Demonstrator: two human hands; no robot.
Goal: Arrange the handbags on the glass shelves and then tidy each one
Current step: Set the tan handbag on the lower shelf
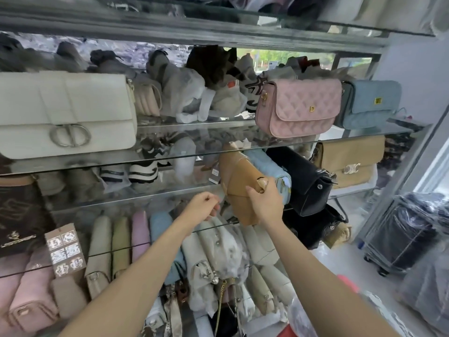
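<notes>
While the right hand (266, 198) grips a tan handbag (239, 181) by its end, fingers and thumb curled round the edge near a small gold fitting, the bag hangs tilted at the front edge of the middle glass shelf (136, 195), its upper part reaching in under the shelf above. Just right of it on that shelf lie a pale blue bag (274, 169), a black bag (306, 181) and a beige bag with a gold clasp (349, 161). The left hand (204, 206) hovers just left of the tan handbag with its fingers curled in; whether it pinches anything cannot be told. On the upper shelf stand a white flap bag (65, 113), a pink quilted bag (298, 108) and a blue quilted bag (371, 103).
</notes>
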